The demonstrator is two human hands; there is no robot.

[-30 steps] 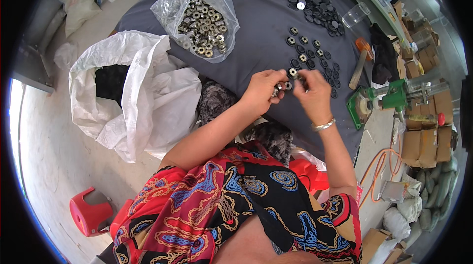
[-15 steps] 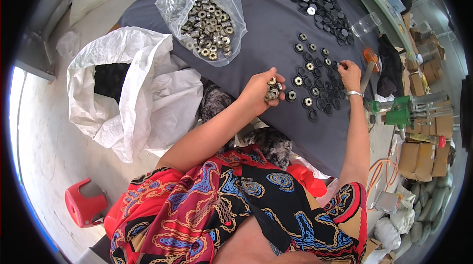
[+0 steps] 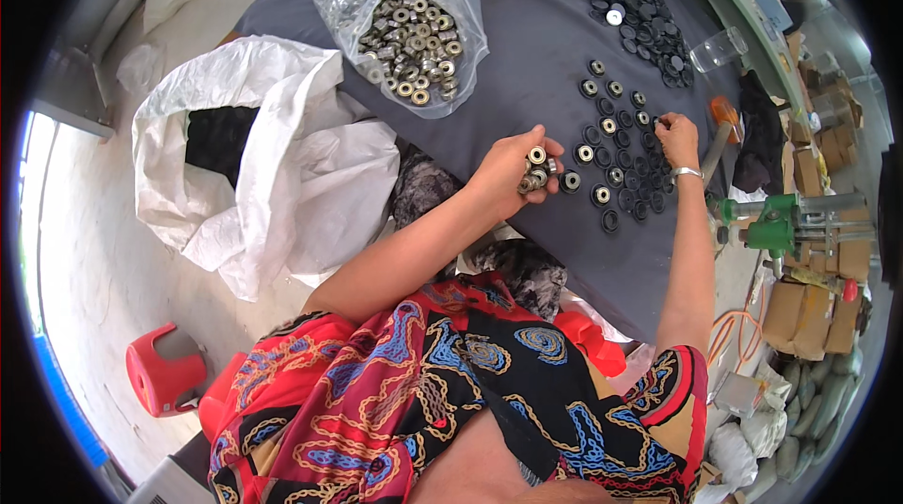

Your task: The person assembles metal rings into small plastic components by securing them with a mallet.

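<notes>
Metal bearings (image 3: 534,168) lay clenched in the left hand (image 3: 513,175) over the table (image 3: 527,62). The right hand (image 3: 677,139) pinched a black ring (image 3: 658,120). About nine rings (image 3: 602,128) were fitted; many empty rings and a full bearing bag (image 3: 409,29) remained.

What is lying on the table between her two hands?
In the head view, black rings, some with silvery centres, lie on the grey table between the left hand and right hand.
</notes>
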